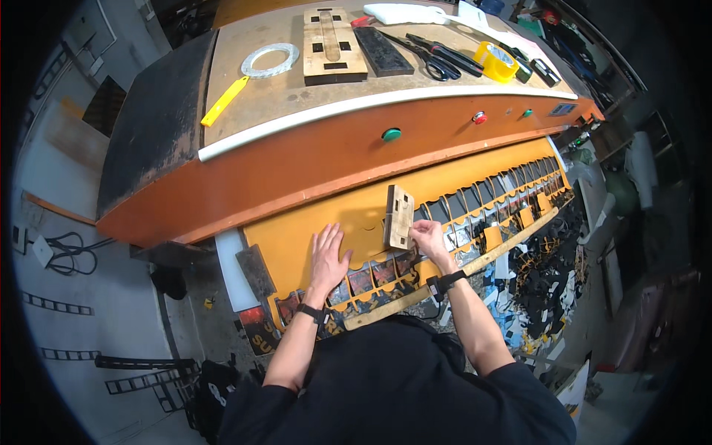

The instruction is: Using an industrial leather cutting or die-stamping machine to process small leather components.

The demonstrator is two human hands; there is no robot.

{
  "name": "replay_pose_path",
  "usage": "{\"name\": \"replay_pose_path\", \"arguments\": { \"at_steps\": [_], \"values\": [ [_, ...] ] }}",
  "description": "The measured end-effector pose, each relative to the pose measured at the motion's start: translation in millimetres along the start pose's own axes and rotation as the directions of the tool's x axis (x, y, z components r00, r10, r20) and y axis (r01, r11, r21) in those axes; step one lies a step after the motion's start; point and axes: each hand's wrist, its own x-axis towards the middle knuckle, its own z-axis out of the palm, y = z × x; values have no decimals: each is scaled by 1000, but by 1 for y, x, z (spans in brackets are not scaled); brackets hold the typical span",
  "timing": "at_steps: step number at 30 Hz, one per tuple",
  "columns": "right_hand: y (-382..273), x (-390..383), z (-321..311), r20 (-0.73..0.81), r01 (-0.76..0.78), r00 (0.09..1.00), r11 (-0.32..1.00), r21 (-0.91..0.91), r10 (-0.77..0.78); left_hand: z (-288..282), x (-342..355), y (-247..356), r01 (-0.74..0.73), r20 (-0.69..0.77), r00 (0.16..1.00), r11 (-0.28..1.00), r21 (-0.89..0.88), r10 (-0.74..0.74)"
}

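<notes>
Fingers of the right hand (432, 241) pinch a slotted wooden block (400, 215) at its lower end, near the yellow sheet (285, 252)'s cut-out front edge. The left hand (328, 261) lies open, palm down, on it. Yellow tape (500, 68) sits near the table (256, 100)'s front edge.

From my feed, I can't see the patch of yellow sheet (359, 213) beneath the left hand (328, 259).
</notes>
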Motion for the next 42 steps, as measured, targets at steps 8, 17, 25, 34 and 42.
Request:
{"name": "replay_pose_path", "arguments": {
  "at_steps": [8, 17, 25, 34, 42],
  "values": [
    [-48, -27, 58, 190, 281, 959, 814, -508, -212, 13, -27, -17, 255, -104, 936, 853, -454, -336],
    [-43, -39, 78, 237, 277, 955, 816, -508, -177, 22, -42, -1, 143, -278, 938, 964, -226, -205],
    [-38, -23, 71, 6, 215, 960, 729, -650, -278, 21, -34, 3, 115, -305, 935, 968, -224, -182],
    [-42, -18, 69, 119, 74, 993, 731, -679, 9, 21, -35, -2, 92, -320, 934, 972, -216, -159],
    [-29, -30, 80, -24, 175, 975, 834, -524, -220, 15, -30, -7, 89, -326, 933, 976, -201, -152]
  ]
}}
